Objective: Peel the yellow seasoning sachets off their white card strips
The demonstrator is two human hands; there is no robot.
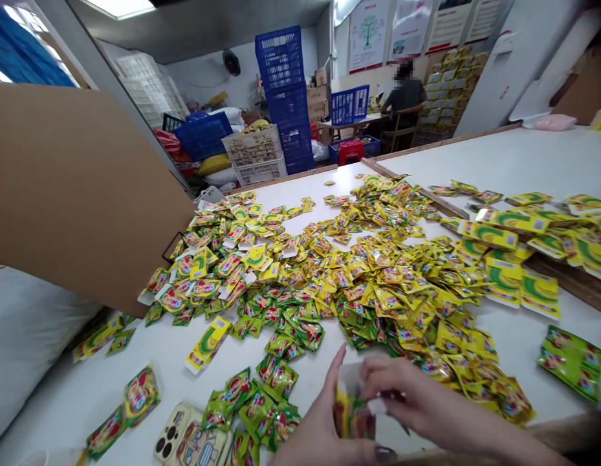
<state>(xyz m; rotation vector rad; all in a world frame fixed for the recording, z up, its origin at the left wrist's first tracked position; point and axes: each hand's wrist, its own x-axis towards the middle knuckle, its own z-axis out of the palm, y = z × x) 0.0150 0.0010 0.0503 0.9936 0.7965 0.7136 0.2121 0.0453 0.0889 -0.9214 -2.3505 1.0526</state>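
At the bottom edge both my hands meet over a small clear bag [354, 404] with yellow and green packets inside. My left hand [316, 432] cups the bag from the left, fingers curled round it. My right hand [416, 402] pinches the bag's top edge from the right. Just beyond them a big heap of small yellow and green packets [339, 278] is spread over the white table [513, 162]. More green packets [261, 404] lie left of my left hand.
A phone [184, 441] in a cartoon case lies at the lower left. A large cardboard flap [77, 194] leans in from the left. Larger yellow packs [518, 259] lie at the right by a wooden strip. Blue crates [283, 97] and a seated person [404, 97] are behind.
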